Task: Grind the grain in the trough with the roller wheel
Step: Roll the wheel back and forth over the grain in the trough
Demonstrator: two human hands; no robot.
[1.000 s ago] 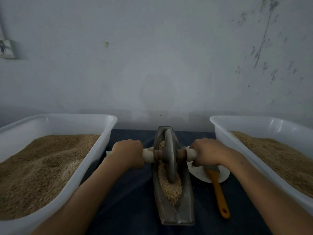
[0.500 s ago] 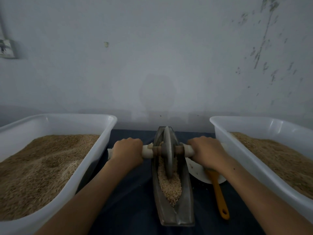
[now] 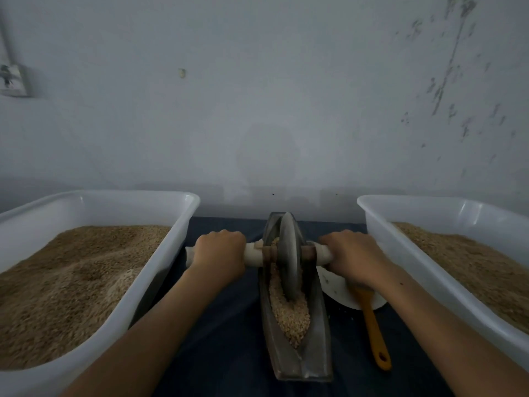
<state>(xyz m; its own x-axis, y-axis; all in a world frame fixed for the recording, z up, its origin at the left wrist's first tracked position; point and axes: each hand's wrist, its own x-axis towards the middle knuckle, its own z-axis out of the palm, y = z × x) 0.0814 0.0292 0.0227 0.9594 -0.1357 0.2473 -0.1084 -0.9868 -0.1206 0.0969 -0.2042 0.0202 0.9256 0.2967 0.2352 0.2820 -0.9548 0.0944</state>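
**Both hands on the axle, wheel at the far half of the trough**

Roller wheel (image 3: 289, 255) upright in the boat-shaped metal trough (image 3: 297, 333), standing toward the far end, rim sunk into the grain (image 3: 289, 313) heaped along the channel's near half. Left hand (image 3: 219, 252) wrapped around the pale handle (image 3: 253, 255) on its side of the wheel, knuckles up; right hand (image 3: 350, 255) wrapped likewise around the opposite handle, fingers curled over the top. Both closed firmly on the axle, none spare.

Trough lying lengthwise on the dark-covered counter (image 3: 223, 325), between two white tubs: left tub (image 3: 183, 224) and right tub (image 3: 380, 222), each holding a bed of brown grain. Just right of the trough, a white dish (image 3: 337, 290) with an orange spatula (image 3: 373, 328) resting across it, partly under the right wrist.

Wheel likely heavy and rigid, a thick disc of metal or stone, so weight alone probably doing much of the crushing. Best held exactly as now: one hand each side, close to the hub, for an even push and no tilt. Grain loose and free-flowing, apt to ride up the sloped walls and spill over the rim under a hasty stroke. Trough narrow-based, possibly inclined to rock or slide on the cloth if pressure comes unevenly.
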